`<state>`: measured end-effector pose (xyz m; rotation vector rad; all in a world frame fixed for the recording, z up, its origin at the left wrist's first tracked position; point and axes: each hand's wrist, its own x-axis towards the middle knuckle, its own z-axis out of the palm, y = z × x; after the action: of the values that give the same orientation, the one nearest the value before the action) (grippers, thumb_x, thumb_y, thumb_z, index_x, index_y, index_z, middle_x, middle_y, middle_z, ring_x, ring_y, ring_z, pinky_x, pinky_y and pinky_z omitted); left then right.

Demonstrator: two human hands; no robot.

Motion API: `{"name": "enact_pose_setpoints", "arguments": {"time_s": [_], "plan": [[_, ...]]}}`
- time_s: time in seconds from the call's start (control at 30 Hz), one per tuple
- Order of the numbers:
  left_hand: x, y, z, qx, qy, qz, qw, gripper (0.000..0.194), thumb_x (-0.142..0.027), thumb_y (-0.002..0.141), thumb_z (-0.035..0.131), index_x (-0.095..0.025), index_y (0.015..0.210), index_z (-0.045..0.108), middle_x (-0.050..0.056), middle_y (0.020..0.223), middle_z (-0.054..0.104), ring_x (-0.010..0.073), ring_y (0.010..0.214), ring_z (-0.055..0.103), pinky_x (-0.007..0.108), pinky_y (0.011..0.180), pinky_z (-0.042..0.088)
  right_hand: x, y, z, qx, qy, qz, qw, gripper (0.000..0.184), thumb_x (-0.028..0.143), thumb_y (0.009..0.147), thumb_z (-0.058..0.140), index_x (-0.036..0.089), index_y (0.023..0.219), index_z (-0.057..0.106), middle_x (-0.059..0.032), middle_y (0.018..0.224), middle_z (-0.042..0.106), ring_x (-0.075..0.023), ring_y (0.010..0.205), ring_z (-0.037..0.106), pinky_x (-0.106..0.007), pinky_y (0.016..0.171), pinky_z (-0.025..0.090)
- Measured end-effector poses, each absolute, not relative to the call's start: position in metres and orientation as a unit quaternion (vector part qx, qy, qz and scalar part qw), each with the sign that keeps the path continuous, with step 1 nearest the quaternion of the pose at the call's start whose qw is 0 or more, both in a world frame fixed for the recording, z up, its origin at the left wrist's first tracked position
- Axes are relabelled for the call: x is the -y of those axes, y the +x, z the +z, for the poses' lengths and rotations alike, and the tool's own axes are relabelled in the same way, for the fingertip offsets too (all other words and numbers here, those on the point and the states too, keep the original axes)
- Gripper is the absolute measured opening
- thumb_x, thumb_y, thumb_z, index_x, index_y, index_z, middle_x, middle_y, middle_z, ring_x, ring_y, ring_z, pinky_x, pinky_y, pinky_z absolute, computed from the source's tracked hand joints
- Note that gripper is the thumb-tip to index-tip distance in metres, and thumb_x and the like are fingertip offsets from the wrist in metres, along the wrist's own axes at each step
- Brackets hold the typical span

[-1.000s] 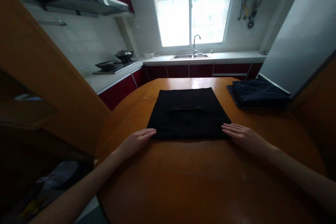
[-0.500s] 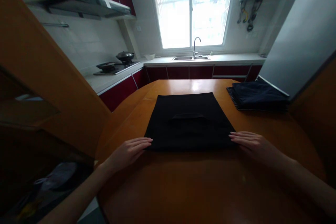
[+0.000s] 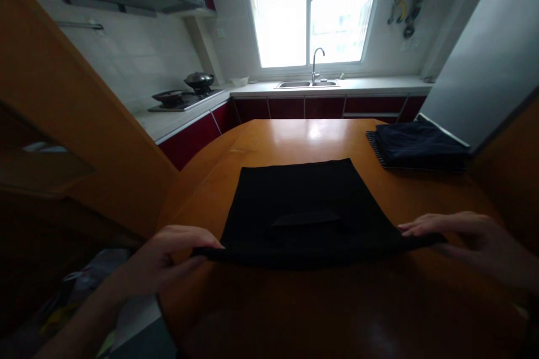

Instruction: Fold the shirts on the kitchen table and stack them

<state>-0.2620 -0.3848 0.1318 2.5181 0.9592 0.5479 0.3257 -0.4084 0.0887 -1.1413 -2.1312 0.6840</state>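
A black folded cloth [image 3: 303, 196] with what looks like a pocket opening lies on the wooden table [image 3: 269, 314]. Its near edge is raised off the tabletop between my hands and sags a little in the middle. My left hand [image 3: 172, 258] pinches the near left corner between thumb and fingers. At the opposite near corner, my right hand [image 3: 458, 235] grips the cloth in the same way. The far part of the cloth still rests flat on the wood.
A stack of dark folded cloths [image 3: 421, 146] sits at the table's right side, near a grey upright panel [image 3: 475, 61]. Beyond the table are a counter with a sink [image 3: 295, 84] and, to the left, a stove with a lidded wok [image 3: 199, 81].
Both hands have gone from lying on the near corners to gripping them. The cloth's near edge has come up and towards me, and the far edge has slid nearer too.
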Motion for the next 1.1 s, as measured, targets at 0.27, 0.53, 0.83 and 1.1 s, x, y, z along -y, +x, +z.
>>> {"name": "enact_pose_setpoints", "arguments": {"time_s": [0.27,0.53,0.83,1.1], "plan": [[0.293,-0.256,0.148,-0.508,0.74,0.333,0.287,0.037,-0.048,0.08,0.07,-0.015,0.097,0.076,0.002,0.084,0.076,0.0171,0.072,0.068,0.026,0.066,0.055,0.323,0.311,0.121,0.606,-0.546,0.333,0.473,0.036,0.046,0.064,0.088,0.021,0.088,0.08,-0.0053,0.08,0.077,-0.0202,0.066,0.07,-0.026,0.058,0.057],[0.169,-0.228,0.09,-0.567,0.651,0.281,0.419,0.047,-0.053,0.069,0.077,-0.014,0.095,0.076,0.008,0.094,0.077,0.0228,0.085,0.07,0.031,0.077,0.055,0.194,0.267,0.072,0.522,-0.589,0.43,0.442,0.013,0.026,0.077,0.075,0.017,0.086,0.077,-0.0066,0.085,0.079,-0.0194,0.076,0.073,-0.028,0.07,0.059],[0.145,-0.235,0.051,-0.601,0.647,0.2,0.425,0.042,-0.055,0.073,0.072,-0.017,0.09,0.078,0.008,0.094,0.078,0.0266,0.087,0.071,0.032,0.076,0.053,0.151,0.273,0.016,0.558,-0.638,0.385,0.366,0.013,0.029,0.076,0.077,0.017,0.081,0.079,-0.0091,0.083,0.079,-0.0235,0.073,0.074,-0.032,0.066,0.06],[0.139,-0.226,0.055,-0.653,0.716,0.133,0.207,0.044,-0.049,0.084,0.06,-0.012,0.102,0.073,0.016,0.104,0.073,0.0329,0.098,0.068,0.042,0.088,0.053,0.147,0.265,0.016,0.616,-0.668,0.249,0.334,0.025,0.034,0.083,0.067,0.016,0.096,0.077,-0.0127,0.095,0.078,-0.0305,0.09,0.073,-0.044,0.083,0.06]]}}
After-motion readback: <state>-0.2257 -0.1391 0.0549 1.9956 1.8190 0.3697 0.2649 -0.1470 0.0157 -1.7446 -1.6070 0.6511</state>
